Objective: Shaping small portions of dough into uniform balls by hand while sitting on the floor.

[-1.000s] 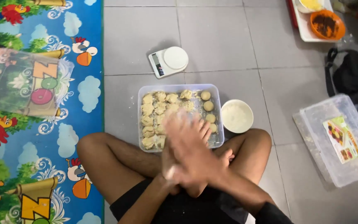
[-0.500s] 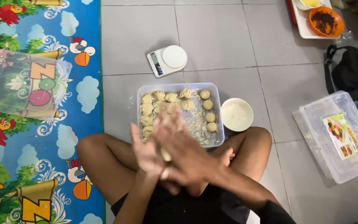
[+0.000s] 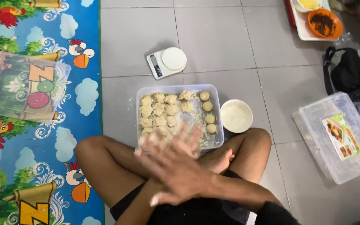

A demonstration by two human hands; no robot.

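I sit cross-legged on a tiled floor with my palms pressed flat together above my lap. My right hand (image 3: 176,171) lies on top, floury, fingers pointing left. My left hand (image 3: 190,135) is underneath, and only its blurred fingers show past the right hand. A piece of dough between the palms is hidden now. Just beyond my hands stands a clear plastic tub (image 3: 176,87) holding several rough dough lumps (image 3: 159,110) and a column of smooth dough balls (image 3: 209,112). A white bowl of flour (image 3: 236,116) sits right of the tub.
A white kitchen scale (image 3: 166,62) stands behind the tub. A clear lidded box (image 3: 340,137) lies at right, with a black bag (image 3: 346,75) behind it. An orange bowl (image 3: 323,23) sits on a white tray at top right. A colourful play mat (image 3: 42,166) carries another clear box (image 3: 21,85).
My hands have kept sliding against each other, palms together. The top hand has swept from pointing up over the tub to pointing left. Nothing else moved.
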